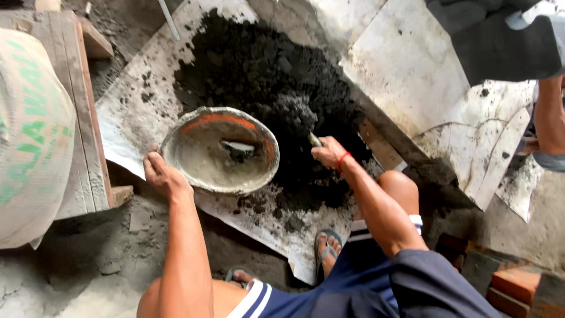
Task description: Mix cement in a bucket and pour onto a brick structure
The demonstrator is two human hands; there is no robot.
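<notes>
My left hand (160, 174) grips the near left rim of a round, mud-coated bowl (203, 159) with an orange inner edge, tilted on a metal sheet (126, 106). My right hand (329, 153), with a red band at the wrist, is shut on the handle of a small trowel (315, 139). The trowel's blade carries a clump of dark wet soil (294, 112), lifted just right of the bowl. A large heap of the same dark soil (259, 65) lies behind and right of the bowl. I am squatting, with my knees and sandalled feet at the bottom.
A filled sack (29, 135) rests on a wooden pallet (85, 118) at left. Pale metal sheets (424, 88) lie at the right. Another person's leg (550, 118) and dark clothing are at the top right. Red bricks (512, 282) sit at the bottom right.
</notes>
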